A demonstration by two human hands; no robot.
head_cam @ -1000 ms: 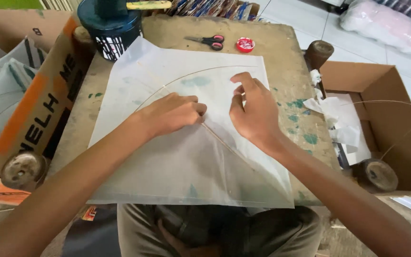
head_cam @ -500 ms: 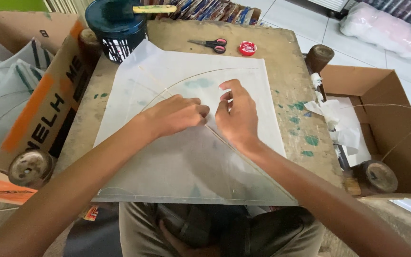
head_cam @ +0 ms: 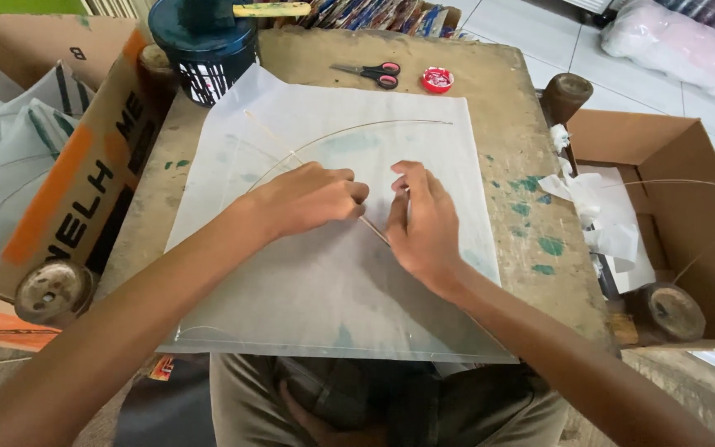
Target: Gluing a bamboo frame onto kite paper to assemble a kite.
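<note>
A large sheet of thin white paper [head_cam: 324, 281] lies flat on a worn wooden table [head_cam: 506, 124]. On the paper rest a thin straight stick [head_cam: 287, 153] running diagonally and a thin curved stick [head_cam: 374, 126] arching across it. My left hand [head_cam: 304, 199] presses down on the straight stick near the sheet's middle, fingers curled. My right hand [head_cam: 424, 223] lies just beside it, fingertips pinching at the same stick. The two hands nearly touch.
Red-handled scissors [head_cam: 370, 73] and a small red round lid [head_cam: 438, 79] lie at the table's far edge. A dark blue pot with a brush [head_cam: 202, 41] stands far left. Cardboard boxes sit on the left [head_cam: 84, 182] and on the right [head_cam: 680, 190], the right one holding paper scraps.
My right hand has slid down and toward the left hand, from the curved stick to the straight one. The left hand stays in place.
</note>
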